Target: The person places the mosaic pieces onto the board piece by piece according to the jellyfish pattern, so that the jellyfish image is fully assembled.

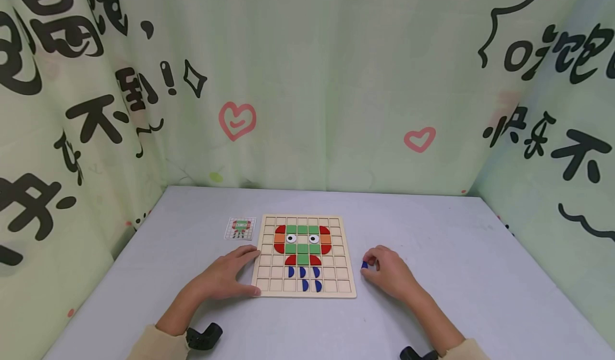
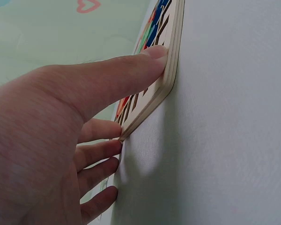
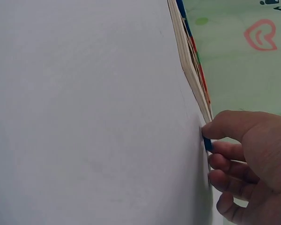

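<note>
A square wooden grid board [image 1: 341,274] lies on the table, with red, green and orange pieces, two round eye pieces and several blue half-round pieces [image 1: 291,272] set in it. My left hand [image 1: 223,274] rests at the board's left edge. Its thumb [image 2: 131,75] touches the near left corner, and the outstretched fingers touch the side. To the right of the board, my right hand [image 1: 391,272] pinches a small blue piece [image 3: 207,143] between thumb and finger, just above or at the table. Fingers hide part of that piece.
A small picture card [image 1: 240,228] with a similar coloured figure lies left of the board's far corner. The white table [image 1: 423,221] is surrounded by a pale green curtain [image 1: 298,82] with printed lettering and hearts. Black straps with devices [image 1: 204,337] sit at both wrists.
</note>
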`<state>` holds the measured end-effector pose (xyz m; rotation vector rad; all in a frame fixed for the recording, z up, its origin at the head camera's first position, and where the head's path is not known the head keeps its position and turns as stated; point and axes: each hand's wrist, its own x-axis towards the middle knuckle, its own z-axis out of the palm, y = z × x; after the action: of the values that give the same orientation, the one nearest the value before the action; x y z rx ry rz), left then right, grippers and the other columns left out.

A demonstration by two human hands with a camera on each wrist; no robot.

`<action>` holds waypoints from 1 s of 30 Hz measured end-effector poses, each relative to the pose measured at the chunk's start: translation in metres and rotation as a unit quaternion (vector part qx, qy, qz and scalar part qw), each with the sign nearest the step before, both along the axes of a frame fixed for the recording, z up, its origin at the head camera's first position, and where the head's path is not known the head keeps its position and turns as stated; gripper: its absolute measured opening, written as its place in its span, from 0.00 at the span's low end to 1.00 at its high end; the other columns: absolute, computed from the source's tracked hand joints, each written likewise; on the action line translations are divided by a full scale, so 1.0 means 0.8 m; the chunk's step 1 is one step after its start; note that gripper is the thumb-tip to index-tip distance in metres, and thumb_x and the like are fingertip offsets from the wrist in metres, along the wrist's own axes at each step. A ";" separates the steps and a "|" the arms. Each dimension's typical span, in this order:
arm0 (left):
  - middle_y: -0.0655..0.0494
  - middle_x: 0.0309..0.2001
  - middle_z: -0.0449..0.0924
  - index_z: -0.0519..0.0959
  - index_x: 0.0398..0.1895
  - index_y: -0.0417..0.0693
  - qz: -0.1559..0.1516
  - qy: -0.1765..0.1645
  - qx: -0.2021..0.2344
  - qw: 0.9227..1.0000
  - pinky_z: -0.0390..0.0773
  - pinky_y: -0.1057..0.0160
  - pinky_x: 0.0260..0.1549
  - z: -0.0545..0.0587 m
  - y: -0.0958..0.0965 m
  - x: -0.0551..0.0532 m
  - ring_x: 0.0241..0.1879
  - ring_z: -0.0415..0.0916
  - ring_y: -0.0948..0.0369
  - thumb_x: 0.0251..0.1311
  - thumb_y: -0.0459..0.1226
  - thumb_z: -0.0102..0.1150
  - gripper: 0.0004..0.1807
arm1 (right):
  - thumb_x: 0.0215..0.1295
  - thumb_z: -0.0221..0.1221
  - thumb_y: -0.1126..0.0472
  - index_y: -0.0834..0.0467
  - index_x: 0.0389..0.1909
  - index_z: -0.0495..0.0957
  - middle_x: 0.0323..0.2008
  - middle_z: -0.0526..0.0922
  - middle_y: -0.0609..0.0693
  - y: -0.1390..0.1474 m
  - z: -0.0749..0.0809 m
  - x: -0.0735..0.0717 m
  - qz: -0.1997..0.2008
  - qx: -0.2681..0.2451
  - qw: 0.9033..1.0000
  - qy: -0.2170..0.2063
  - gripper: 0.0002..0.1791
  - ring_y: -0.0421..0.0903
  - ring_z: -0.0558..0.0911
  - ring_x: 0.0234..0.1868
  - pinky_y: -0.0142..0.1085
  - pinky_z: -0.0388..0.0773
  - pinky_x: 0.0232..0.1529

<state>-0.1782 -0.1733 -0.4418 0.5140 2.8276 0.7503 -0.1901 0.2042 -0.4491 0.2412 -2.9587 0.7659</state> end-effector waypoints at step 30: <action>0.53 0.72 0.61 0.66 0.69 0.52 0.005 -0.004 -0.001 1.000 0.60 0.41 0.67 -0.003 0.000 -0.002 0.72 0.58 0.49 0.43 0.56 0.73 0.49 | 0.56 0.65 0.56 0.53 0.36 0.82 0.34 0.78 0.41 -0.124 0.014 0.015 0.188 -0.011 0.982 0.000 0.08 0.38 0.71 0.34 0.28 0.71 0.34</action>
<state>-0.1795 -0.1729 -0.4442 0.4963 2.8253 0.7508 -0.1778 0.1052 -0.4377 0.8145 -2.9377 0.8293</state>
